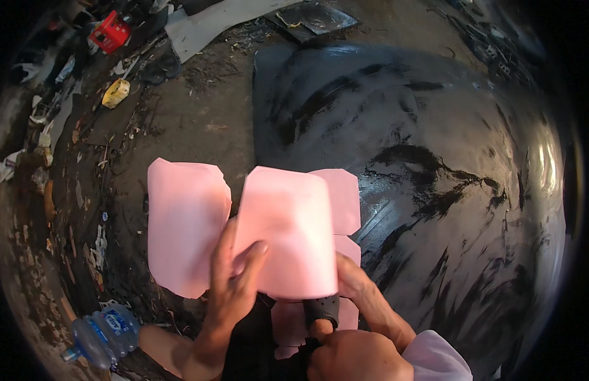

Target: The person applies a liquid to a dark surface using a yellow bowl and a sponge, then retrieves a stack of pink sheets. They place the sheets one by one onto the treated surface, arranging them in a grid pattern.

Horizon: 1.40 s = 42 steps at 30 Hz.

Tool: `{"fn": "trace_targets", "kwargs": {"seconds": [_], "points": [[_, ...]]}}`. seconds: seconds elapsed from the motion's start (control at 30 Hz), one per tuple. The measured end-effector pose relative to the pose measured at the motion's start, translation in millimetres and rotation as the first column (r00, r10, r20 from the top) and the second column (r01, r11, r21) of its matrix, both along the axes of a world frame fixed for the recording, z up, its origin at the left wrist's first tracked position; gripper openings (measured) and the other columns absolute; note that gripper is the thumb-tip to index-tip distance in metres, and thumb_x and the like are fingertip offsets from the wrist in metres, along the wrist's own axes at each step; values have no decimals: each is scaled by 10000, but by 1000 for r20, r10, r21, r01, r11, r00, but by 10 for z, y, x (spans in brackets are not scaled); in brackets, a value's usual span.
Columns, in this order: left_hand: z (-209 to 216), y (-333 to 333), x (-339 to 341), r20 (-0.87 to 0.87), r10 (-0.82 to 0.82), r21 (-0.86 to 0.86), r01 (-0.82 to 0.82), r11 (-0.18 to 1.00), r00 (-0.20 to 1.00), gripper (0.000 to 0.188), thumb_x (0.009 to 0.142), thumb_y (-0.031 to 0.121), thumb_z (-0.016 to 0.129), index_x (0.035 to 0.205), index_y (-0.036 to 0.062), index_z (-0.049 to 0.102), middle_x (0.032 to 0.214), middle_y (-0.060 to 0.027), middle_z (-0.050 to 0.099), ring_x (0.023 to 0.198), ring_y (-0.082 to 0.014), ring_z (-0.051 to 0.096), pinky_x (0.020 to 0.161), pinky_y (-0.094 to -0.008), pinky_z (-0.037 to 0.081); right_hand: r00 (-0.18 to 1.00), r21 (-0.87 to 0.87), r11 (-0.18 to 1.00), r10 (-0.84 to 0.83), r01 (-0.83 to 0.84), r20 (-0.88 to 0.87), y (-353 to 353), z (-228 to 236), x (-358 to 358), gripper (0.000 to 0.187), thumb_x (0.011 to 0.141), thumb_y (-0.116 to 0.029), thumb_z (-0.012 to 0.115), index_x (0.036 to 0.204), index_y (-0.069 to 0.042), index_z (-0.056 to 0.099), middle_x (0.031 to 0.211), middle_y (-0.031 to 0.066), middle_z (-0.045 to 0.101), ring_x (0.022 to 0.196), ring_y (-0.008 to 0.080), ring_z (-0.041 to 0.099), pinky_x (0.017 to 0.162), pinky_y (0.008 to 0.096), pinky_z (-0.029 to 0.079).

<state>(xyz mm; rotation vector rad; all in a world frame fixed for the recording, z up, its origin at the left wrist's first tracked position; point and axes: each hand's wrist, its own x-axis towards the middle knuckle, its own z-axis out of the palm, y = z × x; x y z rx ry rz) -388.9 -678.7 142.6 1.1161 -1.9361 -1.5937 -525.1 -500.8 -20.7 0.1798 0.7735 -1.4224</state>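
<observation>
While a clear plastic bottle (104, 336) lies on its side at lower left, a pink piece (183, 228) with cut corners lies above it, its long axis pointing away from the person. Next, the left hand (236, 286) grips the pink sheet (288, 232), thumb on its face; this sheet, held up before the body, also runs lengthwise away, smooth, bowed and slightly blurred. At its lower right edge, the right hand (354, 278) has fingers hidden behind it; I cannot tell their grip. Other pink pieces (342, 197) and a dark shoe (322, 309) are partly covered. Rightward spreads a glossy, streaked black sheet (428, 140).
</observation>
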Motion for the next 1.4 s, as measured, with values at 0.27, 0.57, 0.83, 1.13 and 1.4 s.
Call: {"fn": "trace_targets", "kwargs": {"seconds": [0.27,0.57,0.83,1.13,1.4], "points": [[-1483,-997,-1063,72,-36,-7,37,999,997,425,1012,154,712,1401,-15,685,1206,-78,771,1124,-154,694,959,-339,566,411,97,962,-16,254,-912,-232,265,-1934,450,1063,-185,732,1462,-21,606,941,69,764,817,132,709,767,307,554],[-2420,-1456,-1468,-3,313,109,-311,944,950,365,858,89,890,1194,-33,821,957,-129,833,797,-159,749,718,-311,584,-62,45,968,62,248,-996,-1166,-605,-2735,326,1031,-208,768,1306,-37,726,783,118,775,676,164,733,665,339,568],[-2597,-1459,-1368,88,282,27,-285,958,955,352,895,66,887,1230,-23,827,953,-81,824,771,-112,702,702,-275,567,-65,141,958,162,250,-985,-1199,-814,-2614,345,1031,-227,776,1312,-39,709,815,112,749,690,175,716,691,357,581],[-2299,-1284,-1585,536,263,-588,131,798,802,724,929,66,825,1608,102,578,1544,-235,606,1352,-339,620,1098,-471,517,-379,349,815,537,463,-753,-1213,-728,-2588,609,983,-225,807,1537,-100,586,1379,184,630,1240,361,619,1012,489,533],[-2830,-1225,-1924,538,29,-665,403,629,842,755,1090,357,625,1761,196,319,1831,-227,169,1684,-483,152,1302,-762,133,-746,260,965,182,12,-641,-1799,-1049,-2218,719,1033,-492,696,1659,-194,509,1748,165,420,1599,425,388,1289,662,275]]}}
